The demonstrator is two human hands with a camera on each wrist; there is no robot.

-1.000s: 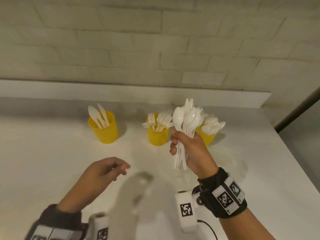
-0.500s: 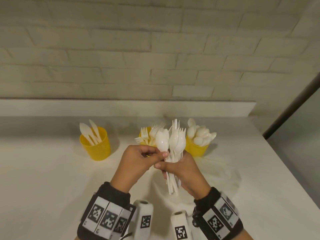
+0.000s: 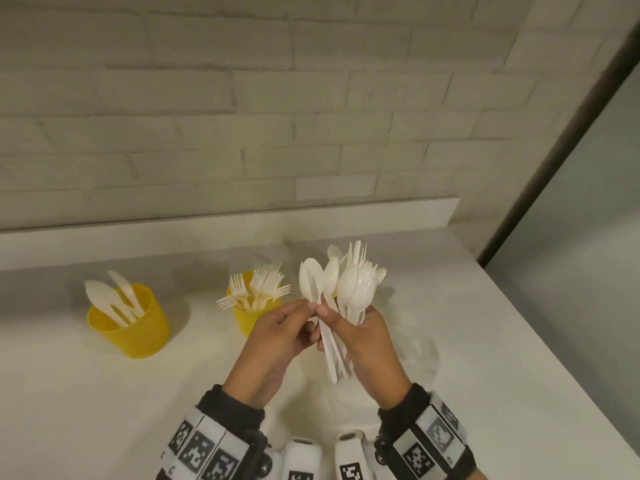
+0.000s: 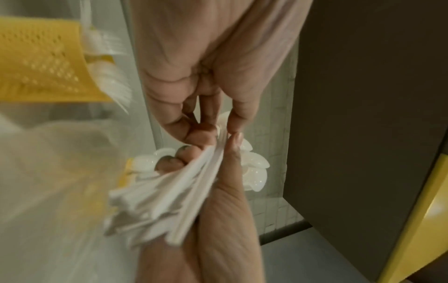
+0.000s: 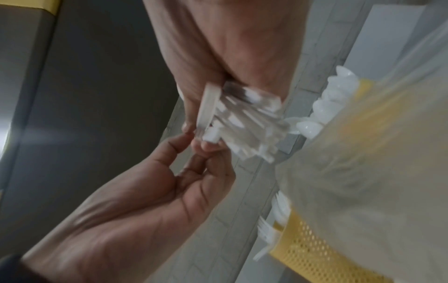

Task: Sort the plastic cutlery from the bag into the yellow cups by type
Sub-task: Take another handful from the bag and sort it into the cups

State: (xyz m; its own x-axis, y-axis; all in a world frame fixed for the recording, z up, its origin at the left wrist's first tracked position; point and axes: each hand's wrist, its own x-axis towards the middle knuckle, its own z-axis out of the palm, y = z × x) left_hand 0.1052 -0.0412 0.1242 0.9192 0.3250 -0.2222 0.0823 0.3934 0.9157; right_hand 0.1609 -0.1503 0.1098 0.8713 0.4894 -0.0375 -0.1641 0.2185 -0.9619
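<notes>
White plastic cutlery formed the bundle (image 3: 349, 299) that your right hand (image 3: 372, 344) gripped upright above the tabletop (image 3: 485, 341), with spoon bowls and fork tines pointing up and the handles fanning out below your palm. Your right fingers (image 4: 169, 162) were curled round the handles, and the thumb pressed against them from the near side. Your left hand (image 3: 277, 336) met the bundle from the left; its thumb and forefinger pinched the neck of the leftmost spoon (image 3: 310, 280), just under the bowl, touching your right thumb. The remaining left fingers (image 5: 208, 172) were loosely curled behind the pinch.

Three yellow cups stood in a row toward the back of the tabletop. The left cup (image 3: 131, 327) held knives (image 3: 114, 299) leaning against its rim. The middle cup (image 3: 246, 317) held forks (image 3: 258, 289) with tines spread outward, and sat just behind your left hand. The right cup (image 5: 358, 99) held spoons (image 5: 324, 107); in the head view the bundle hid nearly all of it. A clear plastic bag (image 3: 420, 348) lay on the tabletop to the right of your right hand; the wrist views showed it only as a blurred translucent sheet. A pale brick wall (image 3: 242, 116) rose behind the tabletop.
</notes>
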